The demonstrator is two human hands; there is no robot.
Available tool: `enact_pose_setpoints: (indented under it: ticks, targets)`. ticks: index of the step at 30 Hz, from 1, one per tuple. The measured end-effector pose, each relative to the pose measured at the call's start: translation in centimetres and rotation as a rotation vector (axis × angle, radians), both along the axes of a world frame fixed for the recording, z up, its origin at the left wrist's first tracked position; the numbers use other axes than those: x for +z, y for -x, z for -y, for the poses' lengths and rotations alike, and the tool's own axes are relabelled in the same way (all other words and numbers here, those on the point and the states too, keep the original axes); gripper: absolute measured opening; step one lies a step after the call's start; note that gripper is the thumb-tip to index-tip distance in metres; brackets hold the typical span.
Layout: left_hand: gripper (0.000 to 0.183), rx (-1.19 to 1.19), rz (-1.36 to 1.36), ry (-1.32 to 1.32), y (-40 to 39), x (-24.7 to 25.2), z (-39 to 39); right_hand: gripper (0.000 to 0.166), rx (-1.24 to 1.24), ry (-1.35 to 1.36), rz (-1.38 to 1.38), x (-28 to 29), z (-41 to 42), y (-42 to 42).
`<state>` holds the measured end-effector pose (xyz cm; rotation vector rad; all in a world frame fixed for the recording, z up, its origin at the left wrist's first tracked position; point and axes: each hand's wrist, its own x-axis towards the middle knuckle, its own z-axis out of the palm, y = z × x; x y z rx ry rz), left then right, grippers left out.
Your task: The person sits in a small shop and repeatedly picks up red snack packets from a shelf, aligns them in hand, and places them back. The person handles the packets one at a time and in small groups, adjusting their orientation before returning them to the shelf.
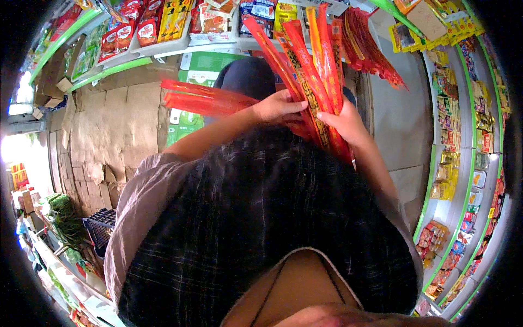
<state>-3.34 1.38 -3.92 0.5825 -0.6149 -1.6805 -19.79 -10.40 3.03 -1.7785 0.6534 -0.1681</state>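
Note:
Several long, narrow red and orange snack packets (304,61) fan out upward from my two hands, above my lap. My left hand (280,107) grips some of them near their lower part, its thumb lying across the packets. More red packets (204,100) stick out to the left from beneath my left forearm, blurred. Close beside it, my right hand (345,122) holds the right part of the fan, thumb on top. Lower packet ends rest near my dark apron (261,212). A bundle of dark red strip packets (369,49) hangs at the shelf just beyond my right hand.
Shelf bins with snack bags (116,39) run along the top. A green and white carton (190,126) stands before me. Shelves of small packets (449,110) line the right side. Flattened cardboard (118,118) covers the floor at left, near a dark plastic crate (100,229).

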Motion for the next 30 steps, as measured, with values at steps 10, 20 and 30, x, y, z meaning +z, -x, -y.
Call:
enact_pose_setpoints:
  ticks: [10,20,30]
  targets:
    - [0.033,-0.029,0.388,0.125,-0.5,3.7,-0.2,0.056,0.011,0.069,-0.061,2.6,-1.4,2.9]
    - [0.030,0.218,0.446,0.309,-1.0,5.6,0.0,0.059,-0.064,0.004,-0.004,3.1,-2.2,4.5]
    - [0.026,0.566,0.536,0.351,-3.9,10.5,-1.0,0.055,-0.070,0.150,-0.119,4.4,-3.5,5.3]
